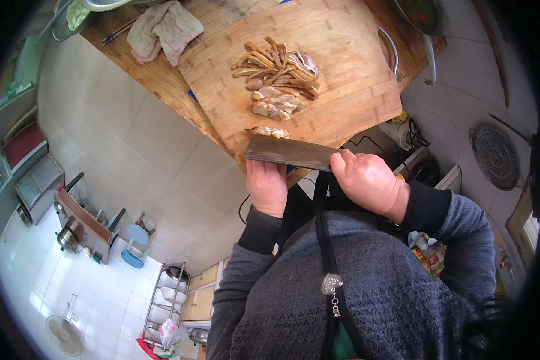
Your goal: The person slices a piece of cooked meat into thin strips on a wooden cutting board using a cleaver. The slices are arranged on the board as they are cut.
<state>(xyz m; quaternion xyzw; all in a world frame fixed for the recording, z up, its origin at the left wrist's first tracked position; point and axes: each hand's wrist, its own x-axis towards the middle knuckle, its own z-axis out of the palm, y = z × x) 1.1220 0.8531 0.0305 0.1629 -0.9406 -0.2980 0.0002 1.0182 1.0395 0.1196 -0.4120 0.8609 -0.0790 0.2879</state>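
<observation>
My right hand (369, 180) grips the handle end of a Chinese cleaver (292, 152), whose broad dark blade lies across the near corner of a wooden cutting board (342, 49). Just under the blade's left end is my left hand (267, 186), fingers pointing forward. The blade covers its fingertips, so whether they hold anything is hidden. A narrow slice of cooked meat (270, 132) lies against the far side of the blade. Farther up the board is a heap of brown cooked meat strips (274, 67) with pale streaks, resembling pig's ear, with thicker slices (276, 105) at its near side.
Under the board is a wooden table (130, 72), with a crumpled cloth (166, 31) and chopsticks (119, 32) on its left part. A metal-handled pan (420, 18) stands at the upper right. Top left, a bowl holds chopped pale-green vegetable (76, 15). A blue stool (137, 245) stands farther off.
</observation>
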